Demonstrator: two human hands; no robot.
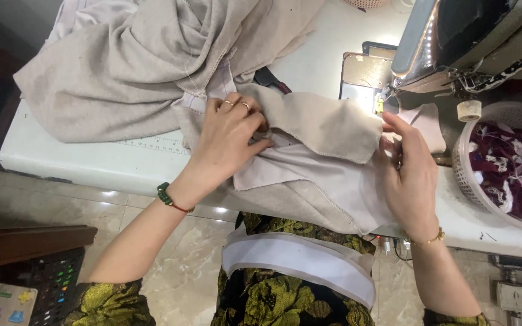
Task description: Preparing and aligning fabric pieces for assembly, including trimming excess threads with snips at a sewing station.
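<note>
A large piece of beige fabric [122, 66] lies heaped on the white sewing table [80, 160], with a folded flap and a paler lining [327, 172] spread near the table's front edge. My left hand [228, 136], wearing rings and a green bead bracelet, presses down on the folded fabric. My right hand [409, 166], with a thin gold bracelet, pinches the right edge of the beige flap [327, 124] just in front of the sewing machine [466, 42] and its lit needle area [379, 102].
A white plastic basket [509, 166] full of dark red and white fabric scraps stands at the right. A spool [469, 110] sits beside it. Dark scissors [270, 78] poke out behind the fabric. Tiled floor and a dark wooden object lie at the lower left.
</note>
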